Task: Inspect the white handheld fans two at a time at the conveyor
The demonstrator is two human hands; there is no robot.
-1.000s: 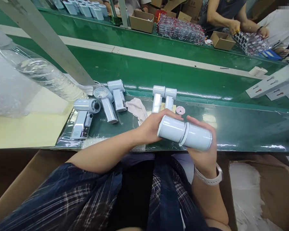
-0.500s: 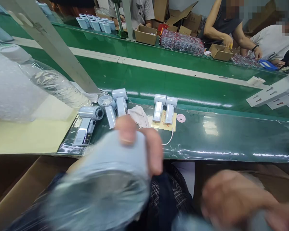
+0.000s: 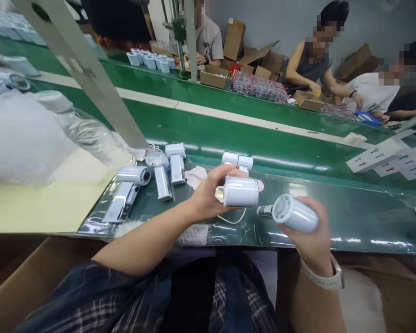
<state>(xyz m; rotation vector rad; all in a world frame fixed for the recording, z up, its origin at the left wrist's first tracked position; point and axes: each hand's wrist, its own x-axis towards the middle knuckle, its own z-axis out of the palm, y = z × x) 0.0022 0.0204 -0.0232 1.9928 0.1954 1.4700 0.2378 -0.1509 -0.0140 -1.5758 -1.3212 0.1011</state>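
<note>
My left hand [image 3: 208, 196] is closed around a light blue handheld fan [image 3: 241, 192], its shiny barrel-shaped head lying sideways and pointing right. Most of that fan's handle is hidden by my fingers. My right hand [image 3: 314, 243], with a pale band on the wrist, grips a second light blue fan [image 3: 300, 216] by its head. That head's ribbed round end faces left, towards the camera. A narrow silvery piece [image 3: 264, 210] shows just left of it; whether it belongs to this fan I cannot tell. Both fans are held above the green bench [image 3: 360, 212].
Several fans [image 3: 162, 182] lie on the bench at left, near a cloth [image 3: 196, 176]. Two fans [image 3: 230, 158] lie behind my left hand, and a white cable [image 3: 234, 223] curls below it. A clear bottle [image 3: 93, 138] and slanted metal post [image 3: 86, 78] stand left. Co-workers sit across the green line.
Both hands have moved away from the camera and out over the bench. The fan in my left hand, large and close before, is now further off and turned sideways. The view has tilted up slightly.
</note>
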